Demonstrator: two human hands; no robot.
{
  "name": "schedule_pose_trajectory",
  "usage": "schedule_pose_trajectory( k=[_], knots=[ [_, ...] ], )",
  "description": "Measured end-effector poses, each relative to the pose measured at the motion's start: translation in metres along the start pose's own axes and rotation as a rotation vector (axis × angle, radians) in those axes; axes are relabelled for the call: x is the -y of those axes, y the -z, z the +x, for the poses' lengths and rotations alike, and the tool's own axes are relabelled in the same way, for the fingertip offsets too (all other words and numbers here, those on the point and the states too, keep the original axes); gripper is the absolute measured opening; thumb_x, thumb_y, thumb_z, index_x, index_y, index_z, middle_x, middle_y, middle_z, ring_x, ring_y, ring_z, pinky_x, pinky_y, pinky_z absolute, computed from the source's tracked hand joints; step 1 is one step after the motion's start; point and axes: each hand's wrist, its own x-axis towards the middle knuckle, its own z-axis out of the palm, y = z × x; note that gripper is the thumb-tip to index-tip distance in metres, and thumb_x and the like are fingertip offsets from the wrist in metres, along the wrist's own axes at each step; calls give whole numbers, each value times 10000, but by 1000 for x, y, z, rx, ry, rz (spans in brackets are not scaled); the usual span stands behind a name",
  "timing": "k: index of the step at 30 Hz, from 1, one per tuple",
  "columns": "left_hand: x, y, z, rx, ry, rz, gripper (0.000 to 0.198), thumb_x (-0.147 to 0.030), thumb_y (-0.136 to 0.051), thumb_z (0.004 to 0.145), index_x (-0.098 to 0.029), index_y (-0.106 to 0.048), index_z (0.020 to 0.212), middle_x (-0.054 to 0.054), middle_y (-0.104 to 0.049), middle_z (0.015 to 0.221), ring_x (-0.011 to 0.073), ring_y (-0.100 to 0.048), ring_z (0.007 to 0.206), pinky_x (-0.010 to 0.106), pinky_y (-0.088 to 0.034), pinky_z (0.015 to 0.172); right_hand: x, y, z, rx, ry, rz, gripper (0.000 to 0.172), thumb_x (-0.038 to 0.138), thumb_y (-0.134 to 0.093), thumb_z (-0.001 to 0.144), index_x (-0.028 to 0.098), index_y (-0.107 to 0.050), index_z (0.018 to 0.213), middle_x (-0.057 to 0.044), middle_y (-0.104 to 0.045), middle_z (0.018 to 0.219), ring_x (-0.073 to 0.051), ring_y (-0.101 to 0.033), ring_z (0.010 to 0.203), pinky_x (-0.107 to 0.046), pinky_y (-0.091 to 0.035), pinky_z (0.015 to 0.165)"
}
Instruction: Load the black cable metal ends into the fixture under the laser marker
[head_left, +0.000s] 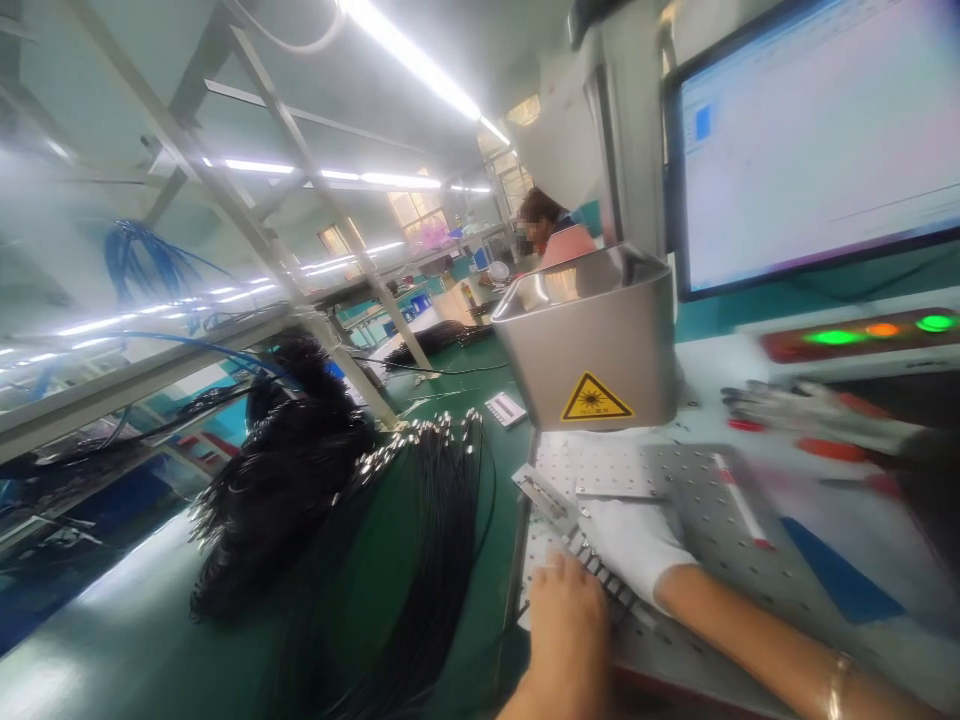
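Observation:
A slotted metal strip (596,565) lies aslant on the perforated metal plate (720,520), with small pieces along it. My left hand (566,600), bare, is closed with its fingers curled against the strip's near side; what is in them is hidden. On the strip's other side, my right hand (630,545) in a white glove grips its edge, the fingertips blurred. To the left, a bundle of black cables (442,510) with shiny metal ends lies on the green tabletop (375,575).
Behind the plate stands a metal housing (592,340) with a yellow warning label. A larger cable heap (277,490) sits left. A red-and-white marker (742,505), gloves (817,410) and a monitor (817,150) are right. A person (559,230) is farther back.

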Motion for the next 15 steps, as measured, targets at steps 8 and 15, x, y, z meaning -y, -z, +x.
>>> schedule_pose_trajectory(
  k=[8,15],
  knots=[
    [-9,11,4,206,138,-104,391,-129,-419,941,-32,-632,1255,196,-544,1306,297,-461,1301,386,-332,1139,-3,3,-2,21,17,83,660,493,22,845,386,-414,1329,-26,-344,1291,-8,-384,1309,-295,-374,1222],
    [-15,11,0,181,199,-135,372,-152,-445,951,-48,-622,1260,160,-541,1326,286,-464,1303,390,-324,1161,-3,4,-2,22,53,184,691,450,32,850,311,-463,1311,-20,-365,1275,-29,-366,1305,-355,-348,1203]
  ],
)
